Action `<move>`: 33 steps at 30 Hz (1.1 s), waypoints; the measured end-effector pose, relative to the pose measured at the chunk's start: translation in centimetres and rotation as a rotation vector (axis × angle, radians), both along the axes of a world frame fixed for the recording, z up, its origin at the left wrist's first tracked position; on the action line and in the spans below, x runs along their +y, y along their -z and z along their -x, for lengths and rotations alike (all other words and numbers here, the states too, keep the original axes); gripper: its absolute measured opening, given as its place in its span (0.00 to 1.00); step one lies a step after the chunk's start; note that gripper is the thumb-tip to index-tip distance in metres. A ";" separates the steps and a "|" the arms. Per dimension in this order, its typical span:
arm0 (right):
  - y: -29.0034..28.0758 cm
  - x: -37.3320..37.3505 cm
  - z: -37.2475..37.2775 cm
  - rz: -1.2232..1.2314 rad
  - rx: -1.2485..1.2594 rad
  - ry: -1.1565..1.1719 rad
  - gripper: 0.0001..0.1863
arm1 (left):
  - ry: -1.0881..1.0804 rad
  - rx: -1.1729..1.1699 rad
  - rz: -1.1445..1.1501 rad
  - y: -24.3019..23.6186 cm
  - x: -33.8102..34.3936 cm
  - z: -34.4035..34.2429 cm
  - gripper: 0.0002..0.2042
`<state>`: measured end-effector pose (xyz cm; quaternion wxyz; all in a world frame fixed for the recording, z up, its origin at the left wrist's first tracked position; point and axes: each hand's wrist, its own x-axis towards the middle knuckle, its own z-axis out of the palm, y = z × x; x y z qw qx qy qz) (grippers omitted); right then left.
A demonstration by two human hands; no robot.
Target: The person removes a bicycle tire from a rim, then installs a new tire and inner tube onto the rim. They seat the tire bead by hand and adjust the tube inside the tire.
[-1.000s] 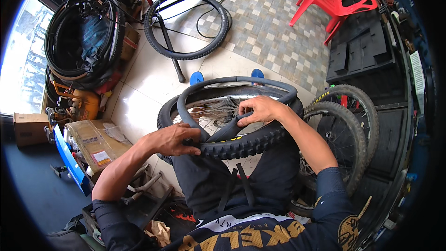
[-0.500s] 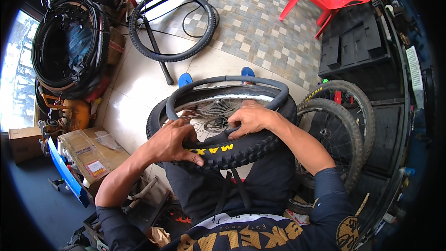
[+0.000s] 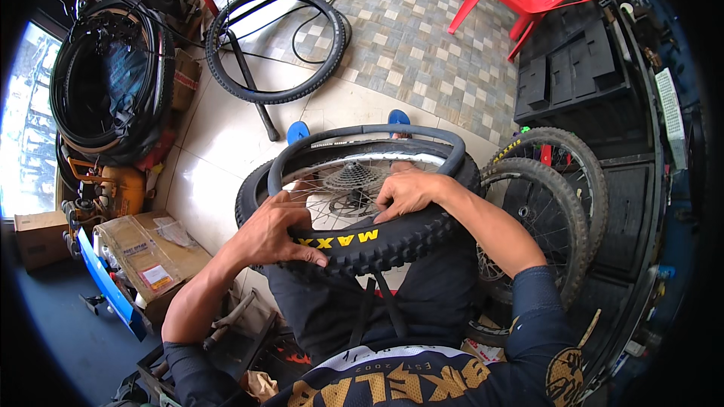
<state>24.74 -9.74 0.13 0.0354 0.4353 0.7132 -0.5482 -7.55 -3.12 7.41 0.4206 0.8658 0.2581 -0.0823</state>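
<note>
While the fingers of the left hand point(image 3: 282, 231) clasp the tyre point(image 3: 407, 250), those of the right hand point(image 3: 409, 193) curl at its inner edge, grip hidden; the tyre rings a spoked wheel point(image 3: 349, 177) above the lap point(image 3: 317, 294), under a grey tube point(image 3: 455, 148).

Blown-out daylight glare at the left window point(image 3: 29, 117), white sheen on the floor tiles point(image 3: 200, 173), black fisheye rim.

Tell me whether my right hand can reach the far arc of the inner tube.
Probably yes: the far arc of the inner tube lies uncovered over the tyre; nothing visible blocks your right hand.
</note>
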 end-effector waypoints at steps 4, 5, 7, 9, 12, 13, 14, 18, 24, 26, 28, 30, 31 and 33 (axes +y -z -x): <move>0.4 0.3 -1.2 0.292 -0.009 0.150 0.43 | -0.032 -0.272 0.052 2.4 0.5 -0.3 0.34; 0.6 0.3 -1.3 0.261 0.018 0.138 0.43 | -0.040 -0.335 0.069 2.9 0.7 -0.5 0.34; 0.7 0.0 -1.0 0.186 0.002 0.096 0.45 | -0.047 -0.268 0.185 3.4 1.0 -0.5 0.33; 0.5 -0.6 -0.7 -0.033 0.036 0.062 0.49 | -0.068 -0.058 0.329 3.3 1.3 -0.3 0.32; -0.7 -1.6 0.3 -0.193 -0.011 0.006 0.52 | -0.051 -0.090 0.331 3.2 1.6 -0.2 0.32; -1.2 -1.7 0.7 -0.221 -0.030 -0.009 0.53 | -0.061 -0.085 0.374 3.2 1.7 -0.2 0.32; -1.8 -1.7 0.9 -0.195 -0.060 -0.033 0.54 | -0.062 -0.076 0.407 3.3 1.8 -0.2 0.33; -4.0 -2.0 1.5 -0.201 -0.080 -0.028 0.47 | -0.038 -0.099 0.508 4.0 2.0 -0.7 0.33; -4.9 -1.4 1.4 -0.112 -0.040 0.069 0.45 | -0.002 -0.110 0.485 5.0 2.5 -1.3 0.26; -4.9 -1.2 1.3 -0.094 0.022 0.055 0.41 | 0.008 -0.083 0.461 5.1 2.7 -1.4 0.27; -4.5 -0.9 1.0 -0.027 0.066 0.037 0.38 | 0.045 -0.145 0.494 5.3 3.0 -1.4 0.26; -3.8 -0.3 0.5 0.088 0.106 0.012 0.38 | 0.063 -0.169 0.489 5.5 3.2 -1.4 0.25; -3.1 0.2 0.2 0.143 0.174 0.006 0.36 | 0.053 -0.182 0.484 5.6 3.2 -1.3 0.24; -1.4 1.5 -0.5 0.267 0.306 -0.028 0.32 | 0.039 -0.193 0.434 5.7 3.1 -1.2 0.21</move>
